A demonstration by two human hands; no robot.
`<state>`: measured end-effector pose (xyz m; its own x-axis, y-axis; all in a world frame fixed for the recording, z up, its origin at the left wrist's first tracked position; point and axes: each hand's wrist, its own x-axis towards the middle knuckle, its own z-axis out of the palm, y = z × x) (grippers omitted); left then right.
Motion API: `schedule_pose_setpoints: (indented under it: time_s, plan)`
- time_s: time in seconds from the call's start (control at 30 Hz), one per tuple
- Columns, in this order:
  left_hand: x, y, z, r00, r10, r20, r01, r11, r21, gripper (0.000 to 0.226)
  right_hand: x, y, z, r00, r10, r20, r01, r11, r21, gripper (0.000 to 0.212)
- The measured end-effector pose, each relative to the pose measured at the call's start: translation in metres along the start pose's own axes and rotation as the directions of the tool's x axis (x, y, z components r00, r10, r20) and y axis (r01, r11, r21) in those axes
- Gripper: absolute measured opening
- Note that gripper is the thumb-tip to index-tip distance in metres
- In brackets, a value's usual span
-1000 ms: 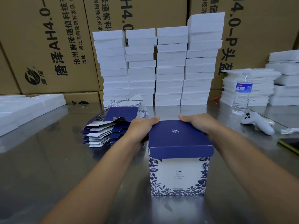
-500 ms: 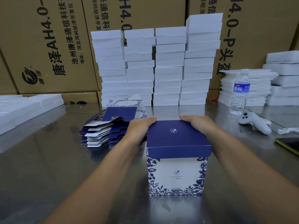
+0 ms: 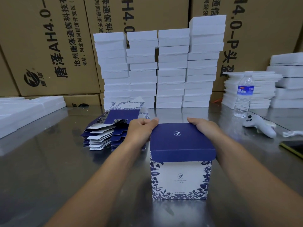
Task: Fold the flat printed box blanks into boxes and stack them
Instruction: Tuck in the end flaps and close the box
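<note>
- One folded box (image 3: pixel 180 161) is standing upright near the middle of the steel tabletop (image 3: pixel 49 177), its navy lid facing up and its floral front panel facing the person; it is looking roughly cube-shaped, with no clear long axis.
- The left hand (image 3: pixel 141 130) is gripping the lid's far left corner, fingers curled against the side and thumb on top.
- The right hand (image 3: pixel 203 128) is holding the far right corner, thumb lying along the far edge; its fingers are hidden.
- Against half a second earlier, the box and both hands are keeping the same places.
- One fanned pile of flat blanks (image 3: pixel 105 135) is lying just left of the left hand, too many to count.
- Four foam stacks (image 3: pixel 172 71) are rising along the far edge.
- One water bottle (image 3: pixel 243 95) and one white controller (image 3: pixel 259 126) are sitting toward the right edge.
</note>
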<state>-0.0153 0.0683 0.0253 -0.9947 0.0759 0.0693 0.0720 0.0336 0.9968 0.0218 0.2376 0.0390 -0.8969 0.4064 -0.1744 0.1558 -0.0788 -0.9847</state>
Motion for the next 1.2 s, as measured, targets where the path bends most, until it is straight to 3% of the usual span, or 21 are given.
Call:
schedule_pose_setpoints:
  time_s: [0.07, 0.17, 0.3, 0.37, 0.43, 0.53, 0.7, 0.87, 0.93, 1.03, 1.2]
  plan:
    - [-0.005, 0.008, -0.005, 0.988, 0.150, -0.024, -0.144, 0.973, 0.178, 0.013, 0.000, 0.000, -0.001, 1.000, -0.001, 0.000, 0.001, 1.000, -0.004, 0.020]
    - [-0.025, 0.020, -0.013, 0.937, 0.340, 0.079, -0.343, 0.851, 0.397, 0.017, 0.001, 0.000, 0.000, 1.000, -0.018, -0.005, 0.018, 0.999, -0.028, 0.020]
    - [-0.071, 0.016, -0.014, 0.823, 0.452, 0.346, -0.563, 0.736, 0.377, 0.007, 0.003, 0.001, 0.002, 0.998, -0.058, -0.037, 0.056, 0.997, -0.045, 0.020]
    - [-0.081, 0.007, -0.010, 0.785, 0.519, 0.338, -0.619, 0.678, 0.396, 0.010, 0.003, 0.002, 0.003, 0.998, -0.058, -0.036, 0.057, 0.997, -0.046, 0.020]
    - [-0.080, -0.002, -0.007, 0.764, 0.584, 0.274, -0.642, 0.652, 0.403, 0.013, 0.004, 0.003, 0.003, 0.996, -0.079, -0.034, 0.077, 0.995, -0.059, 0.022]
    - [-0.069, -0.010, -0.002, 0.742, 0.633, 0.221, -0.665, 0.654, 0.360, 0.013, 0.010, 0.003, -0.003, 0.971, -0.240, -0.019, 0.236, 0.966, -0.108, 0.022]
    - [-0.040, -0.026, 0.005, 0.714, 0.689, 0.123, -0.684, 0.649, 0.334, 0.021, 0.002, 0.012, -0.011, 0.837, -0.493, 0.239, 0.542, 0.808, -0.231, 0.011]
    - [-0.012, -0.039, 0.015, 0.684, 0.729, 0.021, -0.683, 0.630, 0.368, 0.014, 0.004, 0.037, -0.006, 0.706, -0.684, 0.185, 0.708, 0.686, -0.165, 0.019]
    - [-0.004, -0.042, 0.017, 0.663, 0.748, 0.021, -0.699, 0.609, 0.375, 0.014, 0.007, 0.044, 0.001, 0.664, -0.728, 0.168, 0.748, 0.648, -0.144, 0.007]
    - [0.002, -0.047, 0.017, 0.636, 0.771, 0.018, -0.713, 0.580, 0.394, 0.016, 0.014, 0.050, 0.012, 0.597, -0.795, 0.109, 0.799, 0.576, -0.173, 0.019]
    - [0.010, -0.051, 0.009, 0.611, 0.792, 0.025, -0.739, 0.558, 0.378, 0.011, 0.022, 0.053, 0.025, 0.549, -0.833, 0.072, 0.832, 0.538, -0.134, 0.010]
